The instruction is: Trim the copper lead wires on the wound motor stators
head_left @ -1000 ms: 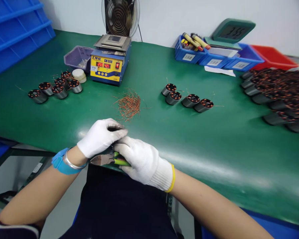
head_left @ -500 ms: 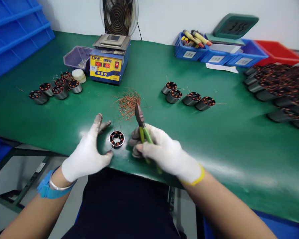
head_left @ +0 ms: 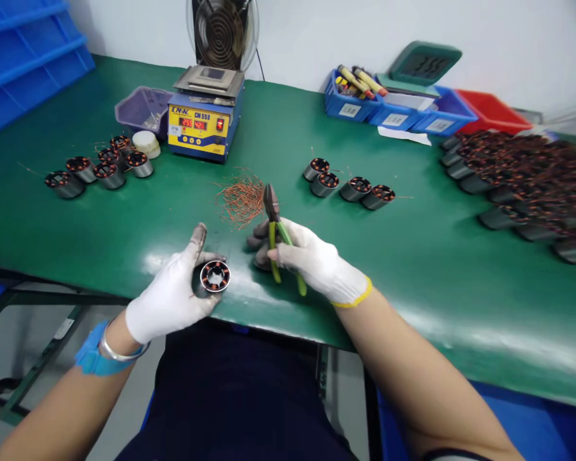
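My gloved left hand (head_left: 175, 288) has its thumb and fingers around a wound motor stator (head_left: 216, 276), a metal ring with copper coils inside, near the table's front edge. In my gloved right hand (head_left: 300, 253) is a pair of diagonal cutters (head_left: 271, 205) with green handles. The cutters' jaws point away from me, and the handles are somewhat spread. Just left of the jaws lies a loose pile of copper wire clippings (head_left: 242, 198).
Several stators (head_left: 108, 174) stand at left, several more (head_left: 355, 187) right of centre. A dense group of stators (head_left: 496, 218) with wires fills the far right. Behind are a soldering pot (head_left: 199, 128), a fan (head_left: 219, 32), a purple bin (head_left: 125, 114), blue bins (head_left: 348, 110) and a clock (head_left: 425, 63).
My left hand has closed in around the stator, which now sits slightly left in view. The cutters have turned more upright, with the handles spread. The whole view has shifted a little.
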`<state>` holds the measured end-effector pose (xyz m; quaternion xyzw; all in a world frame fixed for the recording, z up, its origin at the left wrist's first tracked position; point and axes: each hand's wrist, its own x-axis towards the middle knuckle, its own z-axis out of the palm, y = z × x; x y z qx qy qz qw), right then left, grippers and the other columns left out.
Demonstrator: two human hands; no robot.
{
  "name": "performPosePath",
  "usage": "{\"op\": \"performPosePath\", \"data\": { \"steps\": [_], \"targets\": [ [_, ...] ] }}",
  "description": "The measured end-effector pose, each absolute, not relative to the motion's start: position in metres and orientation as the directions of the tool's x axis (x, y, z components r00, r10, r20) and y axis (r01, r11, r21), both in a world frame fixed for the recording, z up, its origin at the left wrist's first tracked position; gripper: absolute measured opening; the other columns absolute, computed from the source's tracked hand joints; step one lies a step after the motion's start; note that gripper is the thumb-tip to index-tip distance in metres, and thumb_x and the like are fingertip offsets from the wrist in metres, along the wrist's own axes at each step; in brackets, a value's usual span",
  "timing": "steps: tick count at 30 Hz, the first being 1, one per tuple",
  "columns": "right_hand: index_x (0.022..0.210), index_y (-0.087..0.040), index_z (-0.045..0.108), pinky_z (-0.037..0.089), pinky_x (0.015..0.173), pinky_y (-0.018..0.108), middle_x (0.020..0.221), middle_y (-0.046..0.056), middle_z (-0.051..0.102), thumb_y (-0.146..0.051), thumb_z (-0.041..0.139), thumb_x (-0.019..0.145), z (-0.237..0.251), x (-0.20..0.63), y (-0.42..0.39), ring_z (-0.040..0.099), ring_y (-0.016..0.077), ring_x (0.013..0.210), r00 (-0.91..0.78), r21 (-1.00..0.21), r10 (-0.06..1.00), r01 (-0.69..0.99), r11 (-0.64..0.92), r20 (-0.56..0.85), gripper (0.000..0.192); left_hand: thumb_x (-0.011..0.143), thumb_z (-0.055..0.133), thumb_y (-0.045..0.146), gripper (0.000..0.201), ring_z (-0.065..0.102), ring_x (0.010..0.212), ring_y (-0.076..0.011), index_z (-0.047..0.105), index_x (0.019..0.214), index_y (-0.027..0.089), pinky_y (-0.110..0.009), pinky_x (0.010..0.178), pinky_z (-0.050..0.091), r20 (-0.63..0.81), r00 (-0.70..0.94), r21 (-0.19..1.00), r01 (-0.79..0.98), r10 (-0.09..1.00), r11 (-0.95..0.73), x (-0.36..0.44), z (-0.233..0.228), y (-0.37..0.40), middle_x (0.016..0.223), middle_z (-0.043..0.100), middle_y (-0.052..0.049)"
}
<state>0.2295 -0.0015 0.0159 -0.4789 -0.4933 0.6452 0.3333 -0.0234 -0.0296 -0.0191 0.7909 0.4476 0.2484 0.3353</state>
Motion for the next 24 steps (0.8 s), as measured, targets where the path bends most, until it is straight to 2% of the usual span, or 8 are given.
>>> {"op": "performPosePath", "data": {
  "steps": [2, 3, 5, 7, 10, 15, 19, 24],
  "targets": [
    [0.106, -0.021, 0.055, 0.050, 0.067, 0.032, 0.101, 0.006, 0.068, -0.027, 0.061, 0.067, 0.027, 0.241, -0.010, 0.063, 0.0180, 0.077, -0.350, -0.931, 0.887, 0.310, -0.193, -0.300, 0.040, 0.073, 0.071, 0.022, 0.116, 0.057, 0.125, -0.0311, -0.011, 0.156, 0.022, -0.049, 0.103, 0.048, 0.053, 0.522, 0.826, 0.457, 0.851, -0.331, -0.024, -0.015, -0.024, 0.137, 0.058, -0.018],
    [0.110, -0.021, 0.056, 0.048, 0.069, 0.032, 0.103, 0.006, 0.068, -0.026, 0.060, 0.069, 0.032, 0.244, -0.015, 0.063, 0.0195, 0.082, -0.342, -0.865, 0.885, 0.488, -0.121, -0.317, 0.041, 0.073, 0.071, 0.022, 0.116, 0.054, 0.130, -0.0304, -0.011, 0.155, 0.022, -0.048, 0.104, 0.047, 0.044, 0.530, 0.882, 0.378, 0.847, -0.282, -0.024, -0.013, -0.021, 0.142, 0.054, -0.019],
    [0.117, -0.023, 0.058, 0.045, 0.069, 0.031, 0.108, 0.007, 0.068, -0.026, 0.059, 0.073, 0.041, 0.247, -0.025, 0.063, 0.0234, 0.091, -0.299, -0.620, 0.897, 0.784, 0.036, -0.325, 0.045, 0.077, 0.069, 0.025, 0.110, 0.053, 0.131, -0.0285, -0.008, 0.156, 0.020, -0.046, 0.104, 0.048, 0.013, 0.513, 0.966, 0.214, 0.858, -0.143, -0.022, -0.011, -0.014, 0.142, 0.053, -0.021],
    [0.124, -0.024, 0.056, 0.041, 0.068, 0.031, 0.116, 0.009, 0.067, -0.027, 0.056, 0.075, 0.047, 0.244, -0.034, 0.063, 0.0269, 0.097, -0.272, -0.390, 0.906, 0.911, 0.135, -0.323, 0.049, 0.080, 0.066, 0.027, 0.103, 0.060, 0.124, -0.0274, -0.003, 0.156, 0.017, -0.045, 0.101, 0.050, -0.046, 0.468, 0.994, 0.109, 0.882, -0.006, -0.016, -0.009, -0.009, 0.132, 0.062, -0.021],
    [0.128, -0.024, 0.053, 0.038, 0.065, 0.030, 0.121, 0.010, 0.064, -0.027, 0.053, 0.078, 0.048, 0.237, -0.042, 0.062, 0.0287, 0.102, -0.300, -0.249, 0.897, 0.942, 0.225, -0.324, 0.051, 0.079, 0.068, 0.033, 0.099, 0.067, 0.111, -0.0284, 0.009, 0.156, 0.013, -0.045, 0.094, 0.054, -0.139, 0.409, 0.990, 0.043, 0.902, 0.133, -0.005, -0.007, -0.005, 0.118, 0.070, -0.019],
    [0.129, -0.021, 0.051, 0.034, 0.060, 0.031, 0.114, 0.008, 0.063, -0.028, 0.052, 0.080, 0.047, 0.234, -0.044, 0.061, 0.0270, 0.097, -0.372, -0.171, 0.883, 0.927, 0.335, -0.287, 0.049, 0.076, 0.069, 0.036, 0.095, 0.070, 0.101, -0.0287, 0.020, 0.154, 0.010, -0.043, 0.088, 0.055, -0.184, 0.384, 0.980, 0.004, 0.905, 0.198, 0.001, -0.003, -0.002, 0.110, 0.073, -0.018],
    [0.130, -0.021, 0.050, 0.034, 0.060, 0.031, 0.115, 0.007, 0.063, -0.029, 0.052, 0.081, 0.048, 0.234, -0.041, 0.061, 0.0260, 0.099, -0.403, -0.180, 0.877, 0.913, 0.366, -0.261, 0.050, 0.079, 0.067, 0.036, 0.089, 0.070, 0.102, -0.0273, 0.023, 0.152, 0.009, -0.042, 0.090, 0.054, -0.154, 0.422, 0.986, 0.013, 0.894, 0.164, -0.002, -0.005, -0.001, 0.111, 0.072, -0.018],
    [0.129, -0.022, 0.051, 0.035, 0.064, 0.032, 0.119, 0.006, 0.064, -0.030, 0.053, 0.082, 0.052, 0.233, -0.036, 0.062, 0.0266, 0.102, -0.375, -0.197, 0.876, 0.924, 0.327, -0.304, 0.048, 0.081, 0.066, 0.037, 0.086, 0.068, 0.104, -0.0268, 0.025, 0.151, 0.010, -0.040, 0.090, 0.054, -0.143, 0.441, 0.989, 0.020, 0.886, 0.150, -0.004, -0.008, 0.000, 0.113, 0.071, -0.018]
  ]
}}
